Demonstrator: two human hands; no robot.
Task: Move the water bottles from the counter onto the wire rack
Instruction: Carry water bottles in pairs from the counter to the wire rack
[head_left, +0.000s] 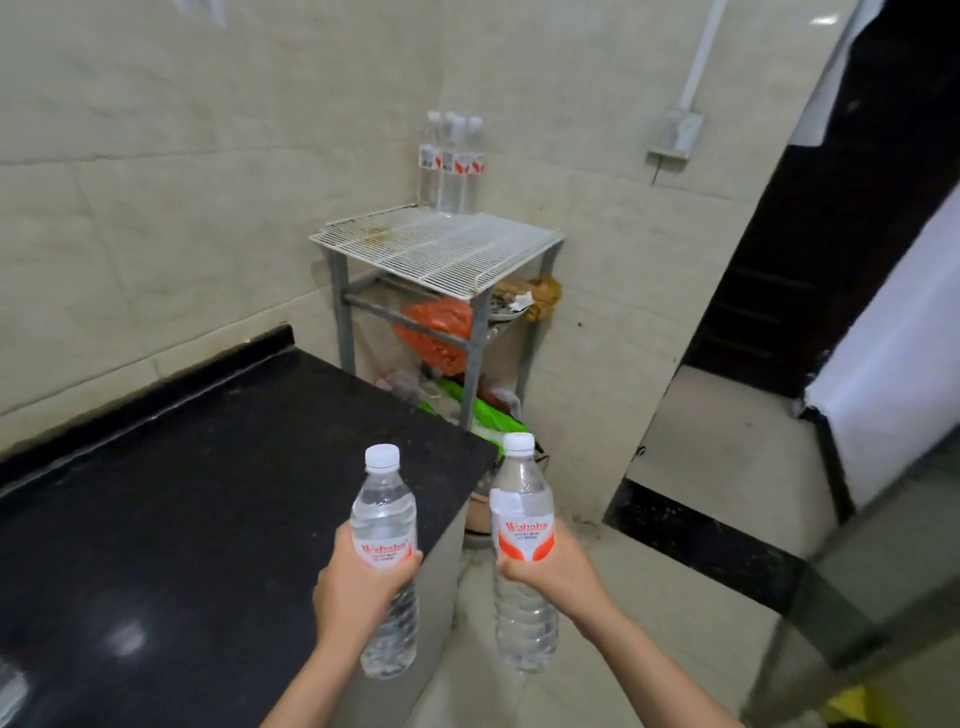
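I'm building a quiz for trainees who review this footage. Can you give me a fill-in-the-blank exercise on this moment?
1. The left hand and the right hand each hold one water ____.
2. The bottles already on the wire rack stand at its ____ corner, next to the wall.
3. Both held bottles have caps coloured ____.
4. The counter top is coloured ____.

Missing words: bottle; back; white; black
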